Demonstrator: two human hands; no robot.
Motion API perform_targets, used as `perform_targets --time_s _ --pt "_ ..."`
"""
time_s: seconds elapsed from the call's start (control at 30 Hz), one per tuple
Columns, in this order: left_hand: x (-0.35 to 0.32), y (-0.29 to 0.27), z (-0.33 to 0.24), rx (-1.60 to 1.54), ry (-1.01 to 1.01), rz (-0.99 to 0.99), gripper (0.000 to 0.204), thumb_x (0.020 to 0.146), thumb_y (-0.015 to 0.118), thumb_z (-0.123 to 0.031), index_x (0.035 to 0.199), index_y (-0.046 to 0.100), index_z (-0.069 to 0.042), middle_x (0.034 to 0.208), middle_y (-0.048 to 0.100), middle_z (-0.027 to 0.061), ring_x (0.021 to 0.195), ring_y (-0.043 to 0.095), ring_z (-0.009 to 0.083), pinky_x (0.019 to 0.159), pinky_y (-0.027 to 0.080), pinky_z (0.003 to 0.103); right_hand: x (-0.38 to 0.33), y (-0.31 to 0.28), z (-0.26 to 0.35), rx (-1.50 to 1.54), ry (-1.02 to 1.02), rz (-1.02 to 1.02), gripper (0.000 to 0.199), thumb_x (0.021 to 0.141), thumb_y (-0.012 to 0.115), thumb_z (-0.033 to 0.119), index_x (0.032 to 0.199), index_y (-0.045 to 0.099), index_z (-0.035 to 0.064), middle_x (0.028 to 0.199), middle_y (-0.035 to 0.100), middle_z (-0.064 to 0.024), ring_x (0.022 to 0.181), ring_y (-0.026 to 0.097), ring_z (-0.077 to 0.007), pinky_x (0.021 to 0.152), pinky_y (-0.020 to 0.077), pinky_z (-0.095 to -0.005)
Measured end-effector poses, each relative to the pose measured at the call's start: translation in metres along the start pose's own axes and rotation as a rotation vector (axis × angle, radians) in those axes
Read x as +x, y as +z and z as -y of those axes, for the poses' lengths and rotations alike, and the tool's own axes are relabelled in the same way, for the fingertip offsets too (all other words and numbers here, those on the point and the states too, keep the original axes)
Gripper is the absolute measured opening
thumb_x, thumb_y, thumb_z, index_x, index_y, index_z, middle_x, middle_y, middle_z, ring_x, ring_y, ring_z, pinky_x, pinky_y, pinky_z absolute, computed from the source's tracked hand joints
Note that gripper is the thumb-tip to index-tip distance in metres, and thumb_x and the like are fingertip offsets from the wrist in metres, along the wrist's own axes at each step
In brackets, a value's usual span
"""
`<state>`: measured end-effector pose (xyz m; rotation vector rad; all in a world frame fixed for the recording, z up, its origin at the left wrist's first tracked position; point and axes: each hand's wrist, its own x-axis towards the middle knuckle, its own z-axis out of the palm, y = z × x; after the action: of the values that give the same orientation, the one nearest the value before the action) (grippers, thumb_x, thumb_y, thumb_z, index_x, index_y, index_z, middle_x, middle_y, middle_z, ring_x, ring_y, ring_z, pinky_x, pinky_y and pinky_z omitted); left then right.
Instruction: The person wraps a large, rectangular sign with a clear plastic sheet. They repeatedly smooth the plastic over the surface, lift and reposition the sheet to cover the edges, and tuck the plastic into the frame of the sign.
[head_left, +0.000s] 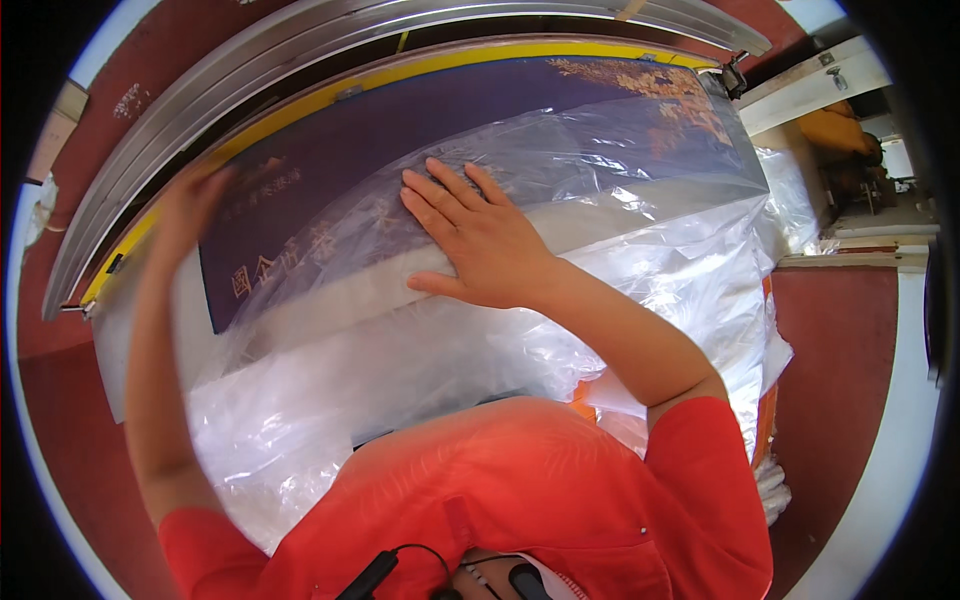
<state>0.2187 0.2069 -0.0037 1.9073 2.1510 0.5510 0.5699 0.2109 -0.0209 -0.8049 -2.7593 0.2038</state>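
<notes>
A dark blue printed sheet (370,125) with gold lettering and a gold tree pattern at its right end lies on the work surface. Clear plastic film (590,140) covers its nearer part in wrinkles. My right hand (480,240) rests on the film near the middle, palm down, fingers spread and holding nothing. Over at the sheet's left end, my left hand (192,210) is raised close to the yellow strip (415,72) along the far edge. Motion smears its fingers, so I cannot make out whether it holds anything.
Crumpled clear plastic (640,270) spreads over the near side, up against my red shirt. Curved-looking metal rails (215,90) run behind the yellow strip. A small dark clamp (735,75) sits at the far right corner. Beyond it stands a white frame (820,85) with machinery.
</notes>
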Motion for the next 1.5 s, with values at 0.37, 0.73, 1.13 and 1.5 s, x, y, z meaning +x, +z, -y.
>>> perform_targets --time_s 0.37,0.73,1.13,1.5 --pt "0.069 0.100 -0.225 -0.706 -0.063 0.582 0.029 0.079 0.052 -0.030 0.066 0.051 -0.004 0.071 0.053 0.0054 0.057 0.053 0.0155 0.048 0.040 0.027 -0.076 -0.008 -0.020 0.069 0.246 -0.223 0.064 0.066 0.061 0.034 0.116 0.038 0.0009 0.125 0.034 -0.0116 0.119 0.027 -0.0275 0.097 0.0200 -0.0398" --pt "0.096 0.140 -0.256 -0.640 0.345 0.527 0.021 0.076 0.057 -0.023 0.080 0.058 -0.003 0.074 0.054 0.0028 0.073 0.047 0.0104 0.068 0.037 0.021 -0.070 -0.018 -0.018 0.131 0.206 -0.212 0.059 0.065 0.063 0.030 0.113 0.041 0.0034 0.118 0.040 -0.0112 0.113 0.034 -0.0277 0.092 0.0255 -0.0392" --pt "-0.238 -0.101 0.241 -1.037 -0.679 -0.587 0.040 0.083 0.043 -0.023 0.119 0.037 -0.008 0.102 0.049 0.0059 0.099 0.043 0.0156 0.086 0.034 0.029 0.078 -0.034 -0.016 0.110 -0.026 0.128 0.035 0.073 0.050 0.037 0.088 0.054 0.0052 0.082 0.058 -0.0129 0.080 0.054 -0.0288 0.078 0.0350 -0.0408" --pt "-0.322 -0.134 0.447 1.234 -0.801 0.064 0.037 0.084 0.036 -0.025 0.113 0.043 -0.004 0.109 0.048 0.0129 0.105 0.042 0.0251 0.088 0.035 0.030 -0.071 -0.148 -0.187 -0.013 0.442 0.488 0.050 0.071 0.059 0.029 0.110 0.046 0.0020 0.100 0.054 -0.0131 0.093 0.052 -0.0247 0.081 0.0406 -0.0342"
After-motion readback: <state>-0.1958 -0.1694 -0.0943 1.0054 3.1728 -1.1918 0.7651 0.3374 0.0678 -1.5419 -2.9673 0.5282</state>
